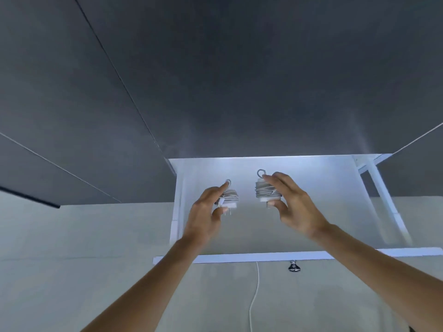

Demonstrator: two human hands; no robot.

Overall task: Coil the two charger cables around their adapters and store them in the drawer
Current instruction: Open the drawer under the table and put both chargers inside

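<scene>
A white drawer stands pulled out below a dark grey desk top. Two white chargers lie inside it, each with its cable coiled around the adapter and its prongs pointing towards me. My left hand holds the left charger, index finger on the far end, thumb at the plug end. The right charger sits between the index finger and thumb of my right hand. I cannot tell whether the chargers touch the drawer floor.
A chrome knob sticks out of the drawer front. A loose white cable trails over the pale floor below the drawer. White desk legs stand to the right of the drawer.
</scene>
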